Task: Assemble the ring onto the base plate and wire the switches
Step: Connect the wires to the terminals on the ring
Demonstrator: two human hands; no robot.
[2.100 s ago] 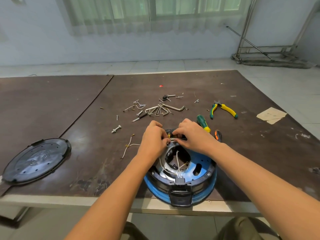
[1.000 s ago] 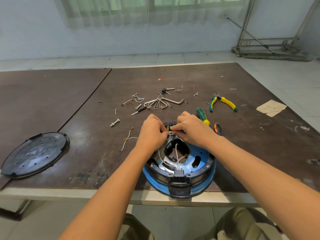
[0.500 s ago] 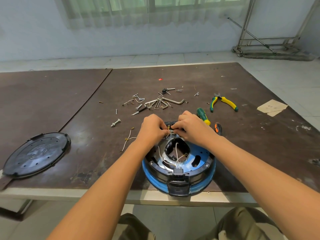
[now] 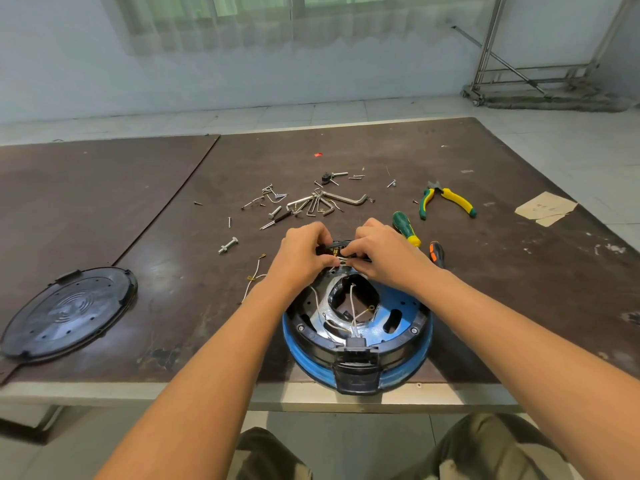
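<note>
A blue base plate (image 4: 401,306) with a black ring (image 4: 398,348) seated on it lies at the table's near edge. Thin white wires (image 4: 353,306) run across its open middle to a black connector at the front. At the ring's far side sits a small black switch (image 4: 334,249) with a yellow mark. My left hand (image 4: 304,258) and my right hand (image 4: 384,258) meet there, fingertips pinching a white wire end at the switch. The fingers hide the exact contact.
A black round cover (image 4: 65,313) lies at the left. Loose screws, bolts and hex keys (image 4: 322,202) are scattered beyond the hands. Yellow-green pliers (image 4: 446,200), a green screwdriver (image 4: 405,228) and an orange-handled tool (image 4: 437,253) lie to the right. A loose wire (image 4: 254,275) lies at left.
Both hands stay at the switch on the ring's far side, with only small finger shifts. The view has dipped slightly since the earliest frame.
</note>
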